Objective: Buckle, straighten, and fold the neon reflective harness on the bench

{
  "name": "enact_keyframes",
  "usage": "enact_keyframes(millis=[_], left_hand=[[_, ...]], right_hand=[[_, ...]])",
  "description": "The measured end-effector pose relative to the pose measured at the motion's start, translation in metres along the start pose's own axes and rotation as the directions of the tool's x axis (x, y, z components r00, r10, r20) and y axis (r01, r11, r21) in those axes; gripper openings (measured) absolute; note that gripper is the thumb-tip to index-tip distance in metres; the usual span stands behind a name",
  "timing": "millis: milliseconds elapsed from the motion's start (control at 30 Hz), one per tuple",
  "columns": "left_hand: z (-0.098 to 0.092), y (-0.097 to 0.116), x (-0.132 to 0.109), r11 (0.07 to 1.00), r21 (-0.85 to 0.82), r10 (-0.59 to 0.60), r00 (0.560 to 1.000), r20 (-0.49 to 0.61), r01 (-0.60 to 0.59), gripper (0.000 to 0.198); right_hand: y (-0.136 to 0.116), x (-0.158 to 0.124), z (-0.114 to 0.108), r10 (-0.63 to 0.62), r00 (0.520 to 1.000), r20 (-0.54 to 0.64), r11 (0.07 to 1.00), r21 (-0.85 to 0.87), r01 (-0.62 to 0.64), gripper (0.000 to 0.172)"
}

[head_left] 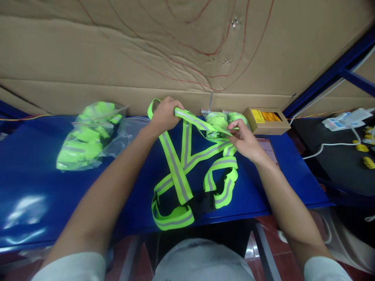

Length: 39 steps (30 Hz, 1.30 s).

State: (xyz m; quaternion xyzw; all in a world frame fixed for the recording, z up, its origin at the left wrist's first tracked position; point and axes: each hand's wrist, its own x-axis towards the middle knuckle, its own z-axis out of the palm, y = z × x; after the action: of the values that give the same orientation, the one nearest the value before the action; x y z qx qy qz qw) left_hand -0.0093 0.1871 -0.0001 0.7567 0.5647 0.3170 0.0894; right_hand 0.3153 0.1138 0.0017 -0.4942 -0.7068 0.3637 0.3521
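Note:
A neon green strap harness [175, 168] with grey reflective stripes is spread over the blue table [129, 199], its lower loops near the front edge. My left hand [166, 114] is closed around an upper strap, and a small loop sticks out on its left side. One strap runs taut to the right, where my right hand [242, 138] pinches it between thumb and fingers. Black parts show at the harness's lower ends, by the table edge.
Clear bags of green straps [84, 146] lie at the left beside an empty plastic bag [125, 134]. More bagged straps [216, 120], an open cardboard box [268, 121] and a screen [268, 150] are behind and beside my right hand. A cardboard wall [117, 58] stands behind.

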Motion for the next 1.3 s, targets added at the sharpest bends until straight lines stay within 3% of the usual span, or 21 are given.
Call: enact_keyframes(millis=[133,267,400,533,633,767,867,967,1067,1133,1233,1300], left_hand=[[-0.002,0.003,-0.002,0.999,0.013,-0.037,0.998,-0.058,0.038,0.023],[-0.004,0.007,0.002,0.994,0.015,-0.108,0.983,-0.148,0.112,0.018],[-0.008,0.003,0.009,0.989,-0.007,-0.147,0.972,-0.181,0.149,0.021],[-0.007,-0.003,0.011,0.987,-0.026,-0.162,0.970,-0.180,0.159,0.020],[-0.002,-0.002,0.008,0.988,-0.044,-0.151,0.976,-0.159,0.146,0.022],[0.001,0.005,0.006,0.993,-0.077,-0.095,0.989,-0.113,0.086,0.022],[0.001,0.009,0.007,0.994,-0.093,-0.066,0.992,-0.103,0.057,0.023],[0.001,0.011,0.007,0.994,-0.108,-0.043,0.995,-0.086,0.034,0.023],[0.002,0.011,0.006,0.992,-0.122,-0.022,0.997,-0.070,0.013,0.021],[0.003,0.011,0.005,0.991,-0.130,-0.015,0.998,-0.064,0.006,0.020],[0.003,0.010,0.005,0.991,-0.135,-0.015,0.998,-0.057,0.007,0.020],[0.002,0.008,0.005,0.991,-0.135,-0.011,0.999,-0.042,0.005,0.019]], right_hand=[[-0.009,-0.003,0.001,0.057,0.998,0.040,0.983,0.172,-0.063,0.027],[-0.028,-0.007,-0.001,0.111,0.988,0.106,0.910,0.390,-0.143,0.024],[-0.036,-0.008,-0.011,0.150,0.976,0.157,0.884,0.421,-0.204,0.036],[-0.028,-0.007,-0.017,0.157,0.972,0.173,0.885,0.412,-0.216,0.040],[-0.020,-0.007,-0.015,0.113,0.985,0.129,0.935,0.321,-0.150,0.032],[-0.017,-0.013,-0.004,-0.069,0.996,0.062,0.998,0.008,0.069,0.021],[-0.022,-0.017,0.006,-0.234,0.971,0.049,0.931,-0.275,0.239,0.022],[-0.033,-0.009,0.018,-0.337,0.938,0.076,0.832,-0.442,0.335,0.029],[-0.046,0.011,0.030,-0.311,0.936,0.168,0.813,-0.462,0.353,0.043],[-0.054,0.027,0.037,-0.209,0.940,0.272,0.824,-0.469,0.318,0.050],[-0.061,0.042,0.047,-0.078,0.923,0.377,0.797,-0.532,0.285,0.041],[-0.062,0.046,0.051,-0.061,0.920,0.386,0.781,-0.555,0.285,0.028]])
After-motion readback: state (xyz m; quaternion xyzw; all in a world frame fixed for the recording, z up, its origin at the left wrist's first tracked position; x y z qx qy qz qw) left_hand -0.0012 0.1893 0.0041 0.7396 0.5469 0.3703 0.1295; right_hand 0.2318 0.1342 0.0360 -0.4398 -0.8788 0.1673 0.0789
